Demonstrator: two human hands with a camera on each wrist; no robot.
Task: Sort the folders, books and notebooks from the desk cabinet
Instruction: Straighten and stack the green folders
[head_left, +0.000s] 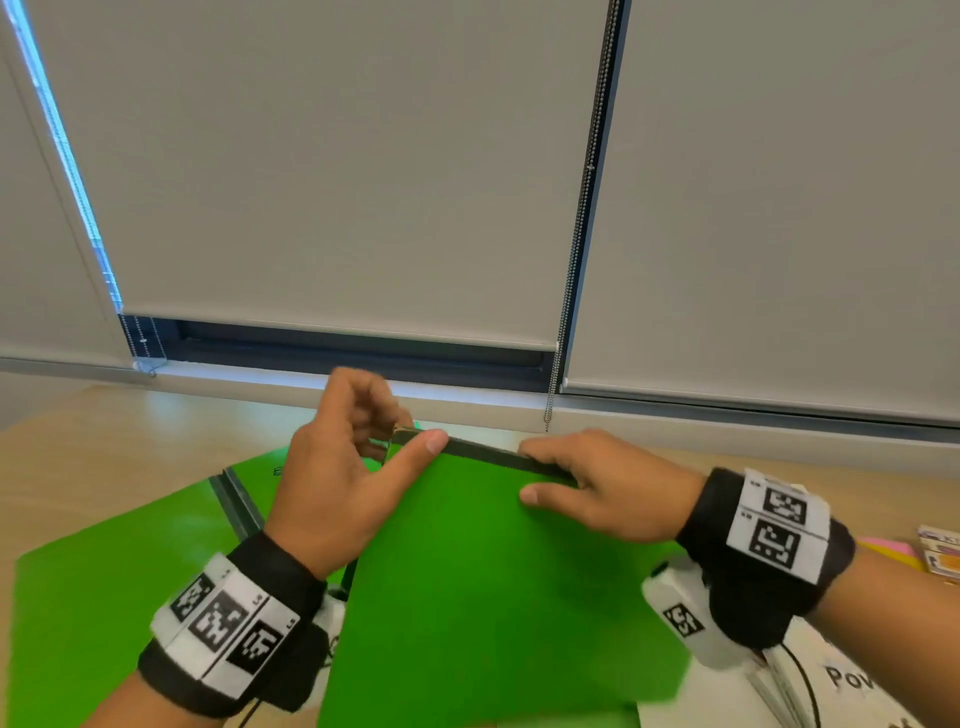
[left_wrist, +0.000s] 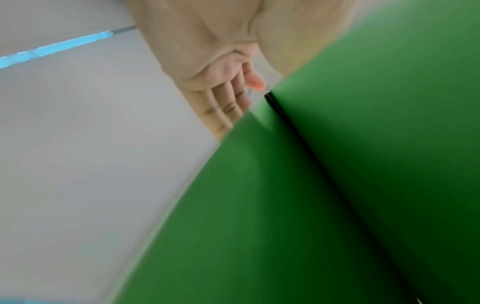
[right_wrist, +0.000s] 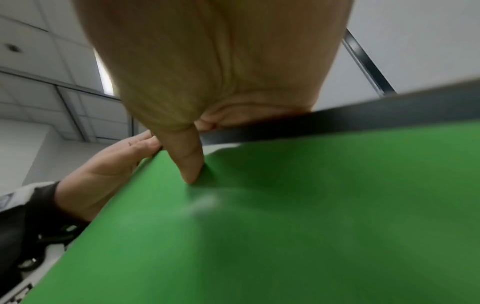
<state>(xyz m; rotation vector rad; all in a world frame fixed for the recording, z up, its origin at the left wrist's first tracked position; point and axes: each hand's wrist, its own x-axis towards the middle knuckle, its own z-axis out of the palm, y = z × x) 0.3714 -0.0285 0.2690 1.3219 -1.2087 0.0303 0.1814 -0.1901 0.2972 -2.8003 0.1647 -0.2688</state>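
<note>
Green folder (head_left: 483, 571) was held up over the desk (head_left: 104, 441), tilted, its dark top edge level with both hands. Right hand (head_left: 597, 488): grip closed over the top edge, fingers wrapped behind, thumb pressed flat on the front cover; the right wrist view confirmed thumb on green and the dark edge running under the palm. Left hand (head_left: 343, 467): thumb extended along the cover to the top left corner, fingers curled behind that corner, pinching it. In the left wrist view the fingers were partly hidden by the cover, so how firmly they held could not be told.

A second folder (head_left: 119, 571), also green, lay flat on the desk below and to the left, with a dark spine strip showing beside the left wrist. The held one overlapped it in the head view; whether they touched could not be told.

At the right edge, white papers (head_left: 852, 686) with partial print and some coloured items (head_left: 940, 556) lay on the desk; too cropped to identify.

Progress, judged: mid-task. At least one folder appeared already laid out, and the held one was probably about to join it, forming a folder pile. No books or notebooks were clearly visible, and the cabinet was out of view, so what remained inside was unknown. Sorting not yet complete.
</note>
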